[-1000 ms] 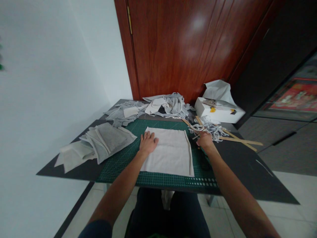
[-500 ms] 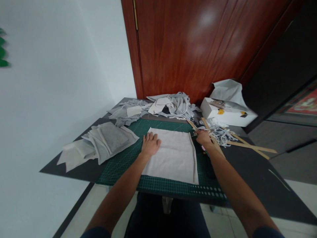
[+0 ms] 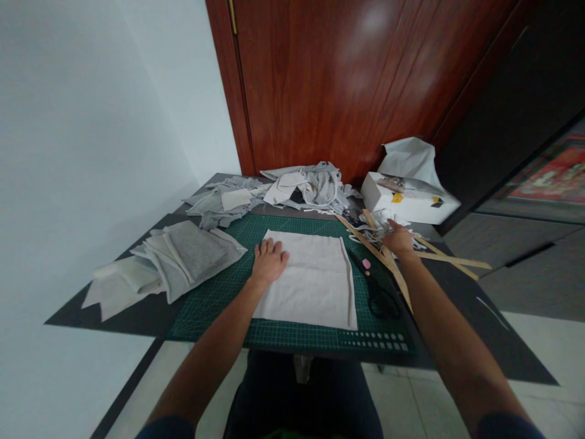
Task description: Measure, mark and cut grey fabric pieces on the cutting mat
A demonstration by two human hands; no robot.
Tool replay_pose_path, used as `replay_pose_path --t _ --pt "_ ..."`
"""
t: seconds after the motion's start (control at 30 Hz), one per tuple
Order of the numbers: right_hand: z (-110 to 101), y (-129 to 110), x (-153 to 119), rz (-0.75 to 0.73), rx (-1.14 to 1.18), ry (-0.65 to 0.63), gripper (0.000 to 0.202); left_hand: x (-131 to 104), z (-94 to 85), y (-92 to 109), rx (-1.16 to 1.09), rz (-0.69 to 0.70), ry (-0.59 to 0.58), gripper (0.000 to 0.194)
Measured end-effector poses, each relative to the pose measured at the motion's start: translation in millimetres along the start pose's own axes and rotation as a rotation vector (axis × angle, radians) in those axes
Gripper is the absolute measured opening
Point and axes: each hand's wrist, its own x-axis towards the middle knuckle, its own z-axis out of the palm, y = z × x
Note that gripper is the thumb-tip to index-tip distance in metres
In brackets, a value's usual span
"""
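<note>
Your left hand lies flat, fingers spread, on the left edge of the white cloth, which rests on the green mat. Your right hand is at the tangled strips; whether its fingers grip any, I cannot tell. Scissors lie right of the cloth.

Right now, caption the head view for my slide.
Left hand on white cloth, right hand at tangled strips, black scissors beside the cloth.
</note>
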Motion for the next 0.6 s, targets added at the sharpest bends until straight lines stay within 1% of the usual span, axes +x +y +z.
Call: replay_pose_path --t 0.07,0.17,0.3,0.37,0.47,0.5,0.53,0.6 --pt "1.3 -4.1 -9.7 0.003 -0.065 -0.014 0.062 -0.1 -0.2 0.1 0.001 0.0 -0.002 0.056" --pt "6.2 -20.0 -26.2 -0.075 -0.1 -0.01 0.042 -0.4 -1.2 0.4 0.015 -0.001 -0.014 0.057" --pt "12.6 -45.7 -42.3 -0.141 -0.113 0.017 0.037 -1.2 -3.1 0.8 0.035 0.001 -0.016 0.057" --pt "14.1 -54.7 -47.0 -0.154 -0.122 -0.049 0.035 -1.6 -3.9 0.8 0.032 0.005 -0.015 0.058" --pt "13.6 -59.1 -52.2 -0.087 -0.151 -0.228 0.034 -1.9 -4.3 0.8 0.022 0.008 -0.012 0.058" --pt "12.9 -58.4 -53.8 -0.065 -0.172 -0.268 0.036 -1.9 -4.1 0.6 0.019 0.007 -0.012 0.058" --pt "12.1 -56.8 -55.4 -0.048 -0.196 -0.284 0.037 -1.8 -3.8 0.5 0.015 0.005 -0.013 0.058" --pt "10.6 -52.4 -58.9 -0.018 -0.229 -0.262 0.042 -1.5 -2.8 0.0 0.003 0.004 -0.011 0.058"
